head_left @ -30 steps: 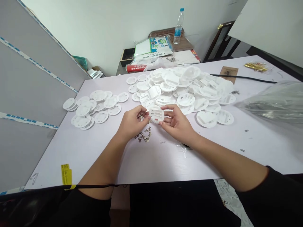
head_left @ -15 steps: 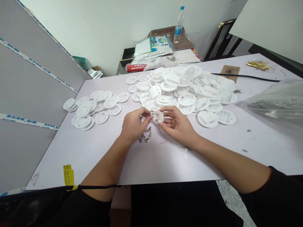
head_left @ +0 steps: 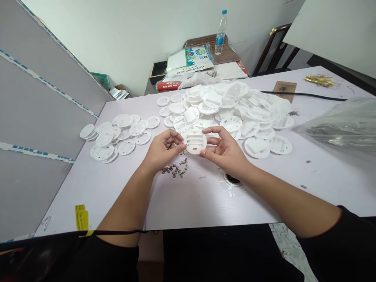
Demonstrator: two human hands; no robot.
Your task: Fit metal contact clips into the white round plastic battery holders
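Between my two hands is a round white plastic disc with raised slots, small metal pieces at its left side and a red spot near the bottom. The fingers and thumb of my right hand grip its right edge. My left hand pinches at its left edge, thumb and forefinger closed there. Just below the disc lies a scatter of small metal clips on the table. Behind my hands rises a large pile of similar white discs.
A smaller group of white discs lies on the left. To the right are a clear plastic bag, a brown card and a black cable. A round dark-centred fitting sits by my right forearm. A water bottle stands at the back.
The disc has turned to face me more fully, showing its slots. My left hand has moved slightly left, and my right forearm has shifted, uncovering the dark-centred fitting.
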